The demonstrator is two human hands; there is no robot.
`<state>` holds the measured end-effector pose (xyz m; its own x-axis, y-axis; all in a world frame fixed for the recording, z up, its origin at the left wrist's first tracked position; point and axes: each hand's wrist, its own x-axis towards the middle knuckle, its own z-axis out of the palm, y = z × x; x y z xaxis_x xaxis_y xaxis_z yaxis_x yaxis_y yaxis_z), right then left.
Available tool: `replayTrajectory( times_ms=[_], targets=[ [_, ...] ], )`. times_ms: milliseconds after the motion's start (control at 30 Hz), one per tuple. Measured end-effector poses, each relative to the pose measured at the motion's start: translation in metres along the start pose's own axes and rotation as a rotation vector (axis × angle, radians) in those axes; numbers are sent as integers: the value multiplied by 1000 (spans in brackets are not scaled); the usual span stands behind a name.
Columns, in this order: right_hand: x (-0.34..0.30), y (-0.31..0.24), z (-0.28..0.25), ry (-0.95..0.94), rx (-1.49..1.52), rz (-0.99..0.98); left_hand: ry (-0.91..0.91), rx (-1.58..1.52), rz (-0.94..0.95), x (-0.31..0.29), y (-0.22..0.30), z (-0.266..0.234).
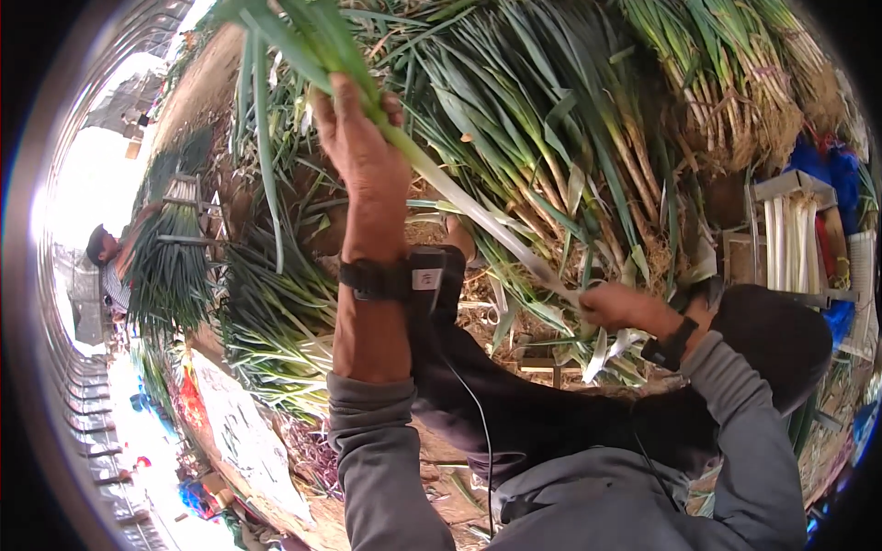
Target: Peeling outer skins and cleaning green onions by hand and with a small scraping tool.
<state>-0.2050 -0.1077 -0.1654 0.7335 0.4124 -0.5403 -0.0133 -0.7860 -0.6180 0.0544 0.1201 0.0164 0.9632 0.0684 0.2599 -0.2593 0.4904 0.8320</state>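
A long leek (473, 209) slants across the middle, green leaves at the upper left and white stalk running down to the right. My left hand (360, 138) is closed around it where the green leaves begin, held up high. At the other end, my right hand (625, 308) is closed by the root tip, its fingers partly hidden from view. Torn pale leaf strips (602, 354) lie below that hand. Just beyond the stalk rests a heap of untrimmed leeks (542, 119) with dark green tops and brownish stems.
More rooted leeks (735, 83) lie at the far right. White trimmed leeks (790, 243) stand in a rack at right. Left of my arm lies a pile of leeks (276, 321). Another person (112, 262) is at far left by a racked leek bundle (175, 262).
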Motion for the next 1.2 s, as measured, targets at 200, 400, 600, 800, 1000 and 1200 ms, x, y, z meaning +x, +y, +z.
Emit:
replayTrajectory(
  times_ms=[200, 400, 600, 800, 1000, 1200],
  targets=[
    [-13, -69, -86, 795, 227, -245, 112, 12, 73, 19, 9, -10],
    [9, -62, -57, 786, 371, -345, 307, -65, -60, 35, 3, -37],
    [-13, -117, -104, 336, 895, -254, -24, -673, -315, 39, -4, -68],
    [-13, -126, -99, 345, 843, -307, 74, -586, -193, 41, 1, -82],
    [-22, -124, -103, 617, 205, -526, 122, -496, -240, 43, -3, -85],
    [-60, -122, -87, 679, -11, -443, 232, -418, -205, 48, -5, -92]
  ],
)
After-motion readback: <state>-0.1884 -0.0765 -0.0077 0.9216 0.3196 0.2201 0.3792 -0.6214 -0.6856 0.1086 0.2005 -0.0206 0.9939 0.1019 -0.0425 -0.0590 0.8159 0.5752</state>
